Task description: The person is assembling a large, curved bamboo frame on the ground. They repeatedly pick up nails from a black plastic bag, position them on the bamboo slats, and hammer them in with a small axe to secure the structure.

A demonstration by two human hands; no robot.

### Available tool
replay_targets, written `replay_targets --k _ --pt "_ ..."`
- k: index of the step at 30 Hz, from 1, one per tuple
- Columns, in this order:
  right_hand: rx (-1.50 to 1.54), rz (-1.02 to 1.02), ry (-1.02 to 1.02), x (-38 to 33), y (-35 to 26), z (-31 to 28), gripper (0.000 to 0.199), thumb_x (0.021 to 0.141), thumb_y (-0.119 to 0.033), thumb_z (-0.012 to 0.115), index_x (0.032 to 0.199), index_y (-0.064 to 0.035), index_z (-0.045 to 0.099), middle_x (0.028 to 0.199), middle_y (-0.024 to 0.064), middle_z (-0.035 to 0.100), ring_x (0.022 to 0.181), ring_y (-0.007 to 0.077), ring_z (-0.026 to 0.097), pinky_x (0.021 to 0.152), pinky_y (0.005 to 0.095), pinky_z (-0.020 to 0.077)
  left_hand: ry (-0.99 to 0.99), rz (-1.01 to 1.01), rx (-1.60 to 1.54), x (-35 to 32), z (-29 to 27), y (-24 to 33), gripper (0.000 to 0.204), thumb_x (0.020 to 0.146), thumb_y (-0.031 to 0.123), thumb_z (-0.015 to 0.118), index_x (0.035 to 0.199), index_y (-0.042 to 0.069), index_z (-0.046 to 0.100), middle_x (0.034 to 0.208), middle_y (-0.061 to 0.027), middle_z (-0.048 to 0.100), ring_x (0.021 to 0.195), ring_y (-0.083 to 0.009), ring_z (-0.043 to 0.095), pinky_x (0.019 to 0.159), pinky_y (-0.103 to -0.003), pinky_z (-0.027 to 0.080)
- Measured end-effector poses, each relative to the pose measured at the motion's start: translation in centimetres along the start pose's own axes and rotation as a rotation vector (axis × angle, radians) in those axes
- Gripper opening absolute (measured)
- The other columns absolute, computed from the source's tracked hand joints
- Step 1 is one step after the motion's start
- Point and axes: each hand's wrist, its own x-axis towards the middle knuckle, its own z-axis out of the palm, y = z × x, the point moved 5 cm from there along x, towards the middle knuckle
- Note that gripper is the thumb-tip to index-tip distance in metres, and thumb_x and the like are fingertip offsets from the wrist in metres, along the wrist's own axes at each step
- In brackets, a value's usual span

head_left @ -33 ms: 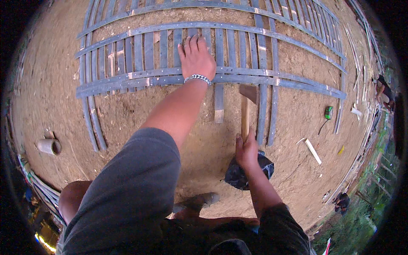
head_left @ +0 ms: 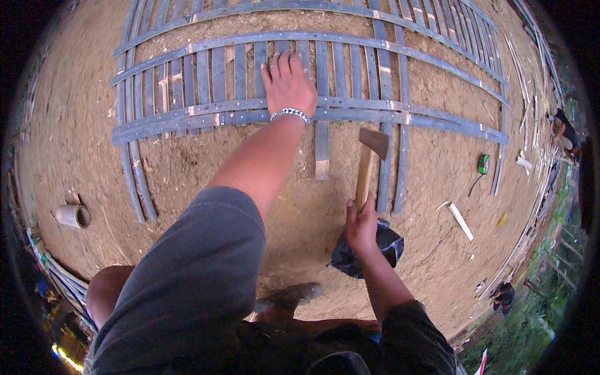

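One hatchet (head_left: 367,164), one lattice of grey slats (head_left: 312,112), two hands in view. The hatchet has a pale wooden handle and a dark, wedge-shaped head; it lies at about 3 o'clock of centre, head pointing to 12 o'clock and overlapping the lower ends of the upright slats. The right hand (head_left: 361,226) has its fingers wrapped closed round the butt end of the handle, directly above a crumpled black bag (head_left: 382,249) on the dirt ground (head_left: 81,137).

The lattice sits at 12 o'clock: many narrow upright slats crossed by four long curved rails, count of uprights not resolvable near the rim. The left hand (head_left: 287,84) is pressed flat on it, fingers spread open and gripping nothing, a silver chain bracelet (head_left: 290,114) at the wrist just over the doubled lower rail.

Outward: one short pale pipe section (head_left: 73,215) at 9 o'clock; one green tape measure (head_left: 483,164) and one pale wood offcut (head_left: 460,220) at 3 o'clock, well apart from the hatchet.

Against the earlier frame: no visible change; both hands, hatchet and lattice hold the same positions.
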Motion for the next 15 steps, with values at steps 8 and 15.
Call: replay_targets --k 8,15 --pt "0.077 -0.013 0.141 -10.5 3.5 6.5 0.078 0.089 -0.001 0.056 0.155 0.0127 0.016 0.142 0.036 0.036 0.132 0.0502 0.039 0.117 0.0495 0.0275 0.049 -0.012 -0.05 0.1 0.2 -0.1 0.041 0.101 0.022 0.049 0.138 0.005 0.048 0.15 -0.0138 0.047 0.146 -0.032 0.035 0.124 -0.056 0.019" --pt "-0.179 -0.269 0.241 -8.1 -2.5 6.5 0.082 0.08 -0.017 0.08 0.149 -0.0006 0.039 0.141 0.0267 0.042 0.13 0.0436 0.042 0.109 0.0543 0.0303 0.08 0.157 -0.281 -0.3 -0.6 -1.5 0.038 0.097 0.023 0.057 0.129 0.005 0.057 0.138 -0.0187 0.055 0.135 -0.0354 0.046 0.119 -0.051 0.028"
